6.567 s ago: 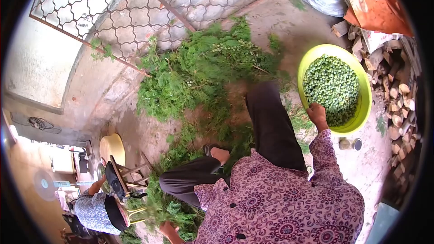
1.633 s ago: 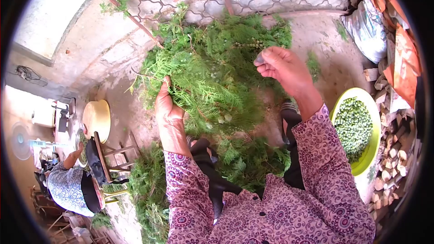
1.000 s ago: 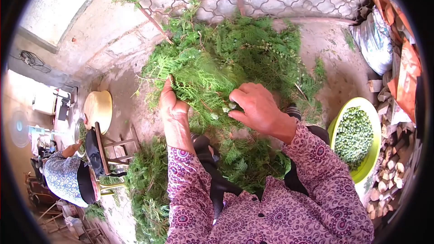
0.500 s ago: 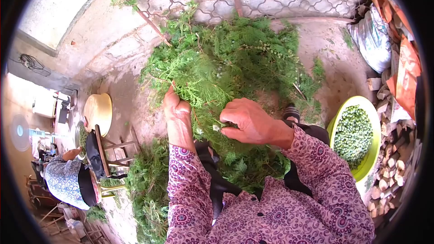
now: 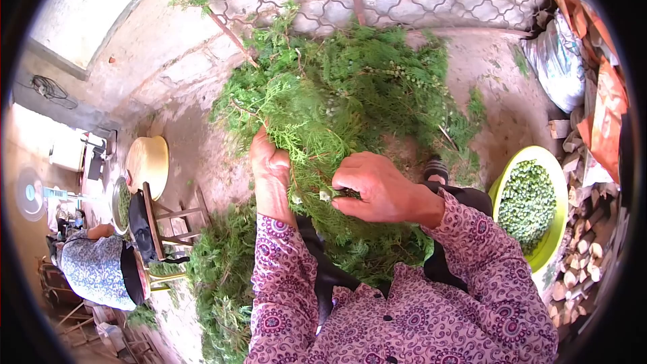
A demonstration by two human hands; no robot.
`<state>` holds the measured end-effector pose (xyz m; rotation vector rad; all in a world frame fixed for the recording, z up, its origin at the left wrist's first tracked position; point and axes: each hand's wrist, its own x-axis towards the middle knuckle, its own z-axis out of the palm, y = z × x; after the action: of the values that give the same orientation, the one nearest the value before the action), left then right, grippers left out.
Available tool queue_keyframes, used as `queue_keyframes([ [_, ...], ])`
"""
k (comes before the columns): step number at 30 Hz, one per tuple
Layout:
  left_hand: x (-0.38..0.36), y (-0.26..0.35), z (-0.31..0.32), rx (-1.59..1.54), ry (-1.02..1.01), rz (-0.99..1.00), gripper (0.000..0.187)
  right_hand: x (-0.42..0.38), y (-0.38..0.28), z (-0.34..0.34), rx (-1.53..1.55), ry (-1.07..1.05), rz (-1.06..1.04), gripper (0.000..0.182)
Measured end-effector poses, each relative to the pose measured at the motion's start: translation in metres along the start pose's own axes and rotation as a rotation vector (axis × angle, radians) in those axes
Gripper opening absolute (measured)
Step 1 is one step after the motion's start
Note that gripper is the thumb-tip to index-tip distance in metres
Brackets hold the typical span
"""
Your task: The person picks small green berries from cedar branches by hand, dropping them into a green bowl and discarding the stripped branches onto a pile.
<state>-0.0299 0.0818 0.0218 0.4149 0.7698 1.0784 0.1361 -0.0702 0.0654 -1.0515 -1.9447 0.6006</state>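
My left hand (image 5: 271, 162) is closed round the stem of a leafy green evergreen branch (image 5: 296, 111), like cypress or arborvitae, and holds it up in front of me. Just right of it, my right hand (image 5: 377, 187) is curled with fingers and thumb drawn together. Small dark bits show in its curl, too hidden to name. A pale green seed cone (image 5: 325, 195) on a sprig sits beside its thumb and fingertips. Beyond both hands lies a large heap of the same branches (image 5: 384, 67), with small pale cones among the leaves.
To the right stands a yellow-green basin (image 5: 497, 192) of green cones, beside stacked firewood (image 5: 579, 256) and a white sack (image 5: 556, 61). More branches (image 5: 219, 276) lie at left. Another person (image 5: 98, 269) sits far left near a stool (image 5: 175, 222) and a tan basin (image 5: 151, 167).
Both hands shift very slightly rightward in view and keep their grips. The co-worker's arm moves a little. The branch stays in my left hand.
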Motion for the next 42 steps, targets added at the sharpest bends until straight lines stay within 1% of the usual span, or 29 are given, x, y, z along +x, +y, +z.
queue_keyframes([
  [1,0.001,0.001,-0.003,-0.002,0.003,0.003,0.019,0.0,0.001,0.001,0.002,-0.004,-0.002,0.02],
  [3,0.004,0.003,-0.013,-0.062,-0.204,-0.081,0.019,-0.002,0.002,0.002,0.038,0.036,0.011,0.02],
  [4,0.005,0.007,-0.017,-0.044,-0.265,-0.128,0.019,-0.002,0.001,0.001,0.042,0.034,0.01,0.02],
  [5,0.007,0.005,-0.018,-0.042,-0.263,-0.127,0.019,-0.001,-0.001,-0.003,0.044,0.02,0.057,0.021],
  [6,0.003,0.0,-0.007,-0.027,-0.111,-0.054,0.018,-0.001,-0.003,-0.005,0.044,0.005,0.104,0.021],
  [7,0.002,-0.001,-0.002,-0.013,0.041,0.018,0.018,0.0,-0.003,-0.005,0.045,0.004,0.103,0.021],
  [10,-0.001,0.0,-0.001,0.01,0.032,0.003,0.021,-0.001,-0.006,-0.008,0.008,-0.042,0.13,0.021],
  [11,-0.001,0.003,0.0,0.01,0.034,0.001,0.021,-0.003,-0.01,-0.012,0.227,-0.219,0.178,0.02],
  [12,-0.003,0.009,0.008,-0.016,0.144,0.092,0.024,-0.004,-0.012,-0.014,0.448,-0.396,0.225,0.02],
  [13,-0.003,0.016,0.01,-0.043,0.254,0.185,0.026,-0.006,-0.012,-0.013,0.447,-0.398,0.225,0.02],
  [14,0.015,0.024,-0.025,-0.11,0.127,0.218,0.029,-0.009,-0.013,-0.01,0.489,-0.408,0.214,0.019],
  [15,0.013,0.03,-0.032,-0.051,-0.065,0.246,0.03,-0.012,-0.013,-0.007,0.535,-0.415,0.205,0.018],
  [17,0.013,0.031,-0.041,-0.097,-0.074,0.247,0.03,-0.008,-0.001,-0.011,0.594,-0.412,0.231,0.017],
  [18,0.007,0.031,-0.028,-0.096,-0.072,0.246,0.03,-0.004,0.001,-0.015,0.779,-0.366,0.402,0.02],
  [19,0.002,0.031,-0.012,-0.074,0.104,0.263,0.03,-0.003,0.001,-0.017,0.958,-0.315,0.574,0.023],
  [20,-0.002,0.03,-0.003,-0.053,0.28,0.278,0.03,-0.003,0.005,-0.015,1.005,-0.294,0.577,0.03],
  [21,-0.004,0.03,0.001,-0.054,0.279,0.279,0.03,-0.003,0.006,-0.013,1.003,-0.295,0.577,0.03],
  [23,-0.007,0.03,0.004,-0.061,0.304,0.313,0.029,-0.001,0.008,-0.006,0.811,-0.188,0.686,0.029],
  [24,-0.003,0.031,0.0,-0.133,0.252,0.285,0.029,-0.001,0.012,-0.001,0.811,-0.188,0.687,0.029],
  [26,0.002,0.028,-0.006,-0.111,0.255,0.273,0.03,0.001,0.023,0.011,0.572,0.006,0.645,0.033],
  [27,-0.001,0.026,-0.002,-0.091,0.256,0.261,0.03,0.002,0.028,0.016,0.571,0.005,0.645,0.033],
  [29,-0.006,0.023,0.009,-0.086,0.264,0.264,0.033,0.005,0.034,0.025,0.393,0.092,0.555,0.039],
  [30,-0.007,0.022,0.012,-0.101,0.251,0.252,0.034,0.007,0.034,0.028,0.392,0.09,0.555,0.039],
  [32,-0.006,0.018,0.011,-0.1,0.218,0.242,0.036,0.01,0.033,0.033,0.286,0.112,0.586,0.042],
  [35,-0.005,0.015,0.012,-0.067,0.259,0.25,0.038,0.013,0.033,0.038,0.265,0.128,0.621,0.042],
  [37,-0.004,0.016,0.009,-0.066,0.257,0.246,0.04,0.014,0.037,0.041,0.254,0.151,0.615,0.042],
  [39,-0.005,0.017,0.008,-0.101,0.21,0.265,0.041,0.015,0.038,0.04,0.243,0.177,0.61,0.043],
  [41,-0.006,0.019,0.007,-0.099,0.245,0.262,0.04,0.016,0.037,0.036,0.318,0.094,0.761,0.044],
  [42,-0.007,0.02,0.007,-0.098,0.279,0.26,0.039,0.014,0.037,0.037,0.319,0.094,0.761,0.044],
])
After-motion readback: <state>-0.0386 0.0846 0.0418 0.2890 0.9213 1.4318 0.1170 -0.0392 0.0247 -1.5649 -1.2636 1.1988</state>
